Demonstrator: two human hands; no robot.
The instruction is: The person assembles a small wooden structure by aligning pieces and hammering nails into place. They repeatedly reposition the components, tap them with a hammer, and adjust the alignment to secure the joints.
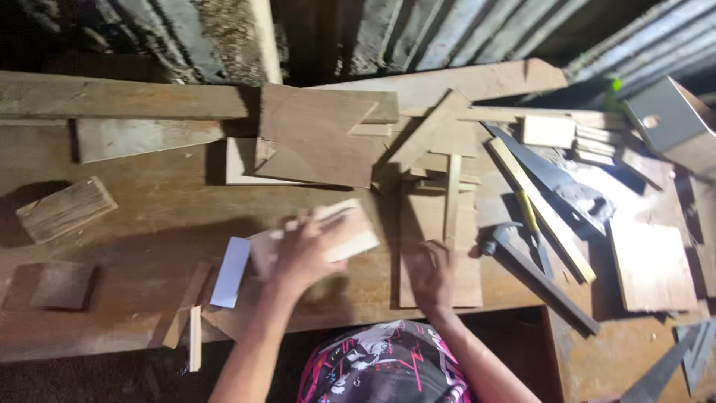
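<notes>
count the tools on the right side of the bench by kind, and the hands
hammer: 1
handsaw: 1
screwdriver with yellow handle: 1
metal square: 1
hands: 2, the left hand on a pale wood block, the right hand flat on a thin board
total: 6

Workshop interior seen from above. A worn, stained wooden tabletop (149, 216) fills most of the view, lit brightly at the right and falling into shadow at the left. Behind it runs a wall of grey corrugated metal sheets (447, 30), with a dark gap (306, 37) between panels. Below the table's front edge the floor (514, 336) lies in darkness.
</notes>
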